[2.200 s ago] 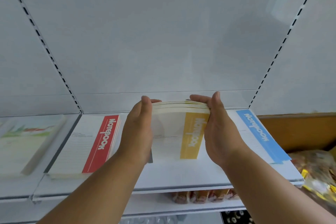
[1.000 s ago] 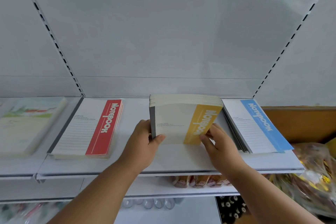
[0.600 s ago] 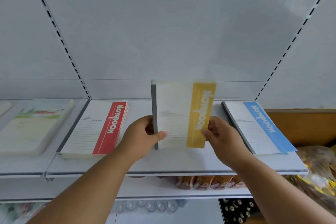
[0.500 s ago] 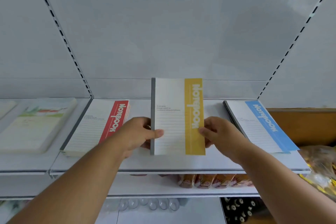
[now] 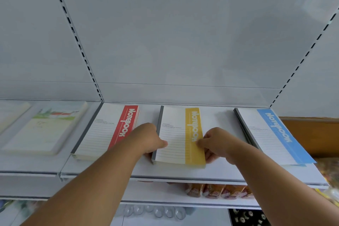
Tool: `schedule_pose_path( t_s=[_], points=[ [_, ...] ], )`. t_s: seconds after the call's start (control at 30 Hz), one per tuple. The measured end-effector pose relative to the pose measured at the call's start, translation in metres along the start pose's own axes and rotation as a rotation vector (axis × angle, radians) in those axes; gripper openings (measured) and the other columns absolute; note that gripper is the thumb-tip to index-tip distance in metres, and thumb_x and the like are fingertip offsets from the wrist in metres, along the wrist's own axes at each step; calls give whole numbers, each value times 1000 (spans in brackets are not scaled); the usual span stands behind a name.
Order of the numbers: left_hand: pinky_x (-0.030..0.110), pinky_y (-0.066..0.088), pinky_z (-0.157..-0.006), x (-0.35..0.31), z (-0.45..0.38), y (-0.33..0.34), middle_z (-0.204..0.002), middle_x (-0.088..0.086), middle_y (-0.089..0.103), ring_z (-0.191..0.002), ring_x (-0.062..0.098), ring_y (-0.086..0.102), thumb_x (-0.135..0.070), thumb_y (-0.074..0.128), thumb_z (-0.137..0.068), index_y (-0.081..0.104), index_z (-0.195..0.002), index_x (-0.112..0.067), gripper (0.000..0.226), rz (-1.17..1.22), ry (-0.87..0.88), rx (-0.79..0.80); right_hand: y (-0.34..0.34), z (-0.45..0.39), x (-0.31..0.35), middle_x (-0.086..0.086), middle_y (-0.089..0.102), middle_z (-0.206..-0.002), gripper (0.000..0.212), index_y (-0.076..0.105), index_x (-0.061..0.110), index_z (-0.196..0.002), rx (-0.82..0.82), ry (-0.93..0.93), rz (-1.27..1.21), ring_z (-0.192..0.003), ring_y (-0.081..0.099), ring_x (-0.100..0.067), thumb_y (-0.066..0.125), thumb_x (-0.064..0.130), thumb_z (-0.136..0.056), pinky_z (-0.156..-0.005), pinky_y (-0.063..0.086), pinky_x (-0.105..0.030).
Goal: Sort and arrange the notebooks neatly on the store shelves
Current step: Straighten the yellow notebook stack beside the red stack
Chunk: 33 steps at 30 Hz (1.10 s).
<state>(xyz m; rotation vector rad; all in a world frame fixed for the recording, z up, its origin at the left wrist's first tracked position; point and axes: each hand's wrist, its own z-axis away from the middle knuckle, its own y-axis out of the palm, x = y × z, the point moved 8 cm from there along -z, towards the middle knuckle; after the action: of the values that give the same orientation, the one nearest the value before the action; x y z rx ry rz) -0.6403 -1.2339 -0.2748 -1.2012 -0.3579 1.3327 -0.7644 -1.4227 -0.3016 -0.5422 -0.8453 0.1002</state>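
Head view is showing my left hand (image 5: 150, 140) and right hand (image 5: 215, 144) pinching the yellow-striped white paper notebook stack (image 5: 180, 135) by its side edges, lying flat at centre frame on the white metal shelf (image 5: 220, 172). I am judging it best to square its edges parallel to the red-striped notebook stack (image 5: 108, 130) and blue-striped notebook stack (image 5: 271, 134), keeping even gaps.

- I have a single view, from the camera worn on the person's head; no second view shares the scene.
- It faces a white shelf (image 5: 183, 174) head-on and tilts slightly down, so the shelf's top surface shows in full.
- It sits close: both forearms enter from the bottom edge and reach the shelf.
- The back panel (image 5: 183, 33) above the shelf fills the upper half of my picture.
- The wide lens bends the slotted uprights (image 5: 77, 42) outward on both sides of the shelf.
- Below the shelf's front lip I see a lower shelf (image 5: 165, 196), partly hidden.
- Left of the shelf, the neighbouring bay (image 5: 27, 163) appears blurred.
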Motion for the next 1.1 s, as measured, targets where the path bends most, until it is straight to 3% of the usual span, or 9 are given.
schedule_pose_path(
  t_s=[0.07,0.13,0.23,0.3,0.4,0.5,0.7,1.1],
  points=[
    [28,46,-64,-2,1,0,-91,2,68,-81,18,64,-38,71,-84,61,-93,-14,27,-11,2,-2,-7,-1,2,-15,76,-75,26,70,-4,-91,-78,0,101,-71,75,-28,68,21,-92,-74,62,-37],
    [28,50,-67,-2,0,1,-91,1,69,-81,17,65,-36,72,-84,63,-94,-15,25,8,-5,17,-10,-5,4,-15,76,-78,21,71,-2,-91,-122,7,46,-71,75,-24,71,19,-90,-77,61,-35],
    [32,55,-76,-4,-5,1,-95,1,69,-85,19,65,-34,69,-85,63,-96,-14,24,57,-19,25,-13,-17,4,-13,77,-78,22,69,-3,-98,-159,28,-111,-71,77,-28,67,18,-92,-84,62,-46],
    [29,52,-67,-7,-11,-1,-91,2,65,-81,18,62,-31,59,-93,59,-91,-13,18,59,-37,-9,-13,-23,9,-12,77,-77,24,68,-2,-97,-190,27,-67,-71,77,-27,66,21,-91,-84,62,-44],
    [24,34,-50,-9,-15,-2,-74,3,51,-65,17,49,-11,47,-94,50,-75,-12,19,-40,-99,-87,-11,-25,19,-7,69,-77,13,61,3,-83,-228,19,101,-67,68,-24,65,15,-86,-60,53,-26],
    [24,32,-49,-5,-16,0,-73,3,50,-61,15,45,-2,48,-89,47,-72,-13,20,-45,-146,-128,-11,-29,20,-6,60,-75,10,55,11,-80,-239,27,184,-64,56,-24,64,15,-84,-51,39,-22],
    [24,36,-51,9,-24,2,-87,10,65,-67,21,53,-6,51,-88,55,-77,-10,12,140,-163,-140,-8,-38,20,-7,63,-79,13,58,10,-83,-224,6,202,-70,64,-24,67,19,-87,-56,43,-24],
    [25,36,-51,2,-19,-3,-77,5,54,-64,17,49,-3,49,-90,57,-90,-8,9,80,-101,-91,-7,-27,24,-10,60,-76,13,64,5,-84,-273,76,192,-68,57,-25,66,17,-86,-63,45,-29]
  ],
)
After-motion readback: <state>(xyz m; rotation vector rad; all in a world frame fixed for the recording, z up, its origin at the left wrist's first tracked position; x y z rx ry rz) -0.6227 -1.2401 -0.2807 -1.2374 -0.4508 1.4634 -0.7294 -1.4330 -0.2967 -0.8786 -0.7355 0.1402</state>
